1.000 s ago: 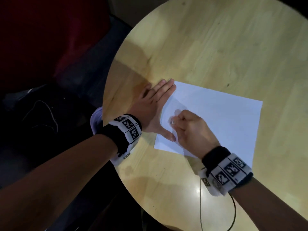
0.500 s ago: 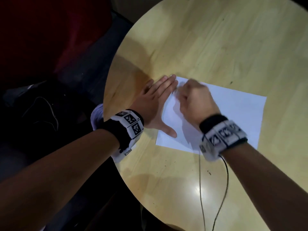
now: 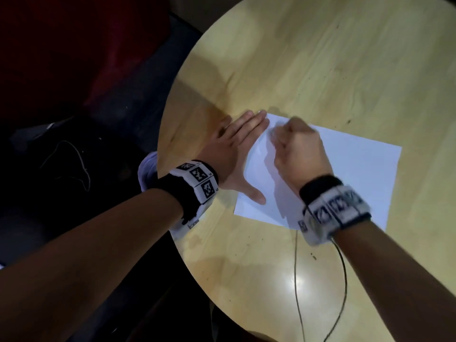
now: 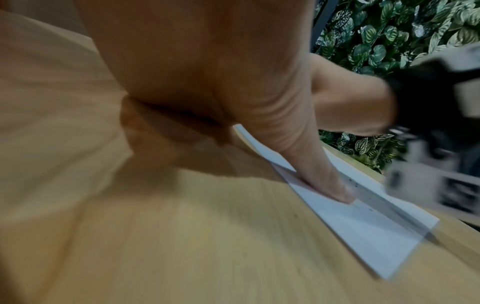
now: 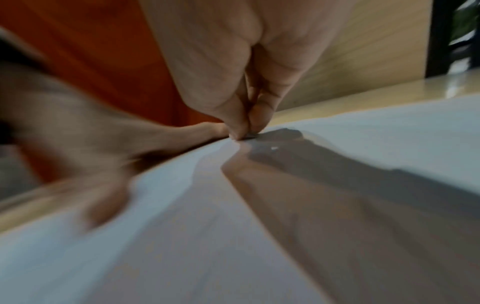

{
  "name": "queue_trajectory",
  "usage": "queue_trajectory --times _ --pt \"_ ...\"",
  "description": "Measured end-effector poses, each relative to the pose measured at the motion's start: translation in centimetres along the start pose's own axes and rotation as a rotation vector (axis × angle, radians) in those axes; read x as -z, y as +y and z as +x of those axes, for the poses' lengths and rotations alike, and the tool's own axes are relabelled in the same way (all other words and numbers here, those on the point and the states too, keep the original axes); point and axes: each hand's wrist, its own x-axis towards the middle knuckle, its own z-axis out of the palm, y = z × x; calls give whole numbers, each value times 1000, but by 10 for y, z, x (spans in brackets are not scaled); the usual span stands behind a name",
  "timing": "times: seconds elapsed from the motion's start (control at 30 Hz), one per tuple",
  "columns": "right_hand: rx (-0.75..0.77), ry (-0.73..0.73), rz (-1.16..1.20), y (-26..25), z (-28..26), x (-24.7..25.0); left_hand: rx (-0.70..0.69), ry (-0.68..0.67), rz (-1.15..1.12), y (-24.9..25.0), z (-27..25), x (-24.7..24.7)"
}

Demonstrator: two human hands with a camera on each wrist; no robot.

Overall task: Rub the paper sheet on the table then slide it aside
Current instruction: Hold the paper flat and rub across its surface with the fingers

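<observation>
A white paper sheet (image 3: 345,174) lies flat on the round wooden table (image 3: 320,58). My left hand (image 3: 237,149) lies flat and open along the sheet's left edge, its thumb (image 4: 324,174) pressing down on the paper (image 4: 363,226). My right hand (image 3: 296,149) is curled into a fist over the sheet's far left corner. In the right wrist view its thumb and forefinger (image 5: 246,127) pinch a small grey piece, seemingly an eraser (image 5: 250,135), against the paper (image 5: 182,226). The right hand is blurred with motion.
A thin dark cable (image 3: 296,280) runs from my right wrist over the near part of the table. The table's left edge (image 3: 170,119) drops to a dark floor. A wall of green leaves (image 4: 376,30) stands behind the table.
My right hand has moved from the sheet's near left part up to its far left corner, beside the left fingertips. The left hand and the sheet have stayed in place.
</observation>
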Motion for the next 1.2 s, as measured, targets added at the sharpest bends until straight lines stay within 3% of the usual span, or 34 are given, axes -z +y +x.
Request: queue_trajectory --times 0.1,0.17,0.33,0.43,0.57,0.63,0.73,0.8,0.87,0.93,1.0,1.07,1.13,1.2 --pt "88 -209 10 -15 -71 2 0 40 9 0 0 -2" --pt "167 -277 27 -12 -79 7 -1 48 14 0 -1 -2" --pt "29 -69 -25 6 17 8 10 0 -11 2 -1 2" --pt "-23 -31 60 -2 -7 6 13 7 1 2 -2 1" --pt "85 -218 109 -13 -85 8 2 24 41 2 -2 0" --pt "171 -241 54 -5 -61 9 5 23 16 2 -1 1" --pt "52 -55 -22 11 6 4 15 18 -19 3 -1 2" --pt "-56 6 -3 15 17 1 18 17 -2 3 -1 1" --pt "7 -72 10 4 -19 -1 12 21 -9 2 -1 0" --pt "98 -247 29 -10 -69 3 9 23 -10 2 -2 -1" --pt "181 -293 76 -12 -76 9 7 25 1 1 -2 -1" --pt "171 -224 30 -3 -37 10 4 23 9 1 0 0" --pt "60 -67 -9 7 7 8 4 24 18 2 0 -1" --pt "-3 -16 -15 6 17 3 3 32 26 2 0 -2"
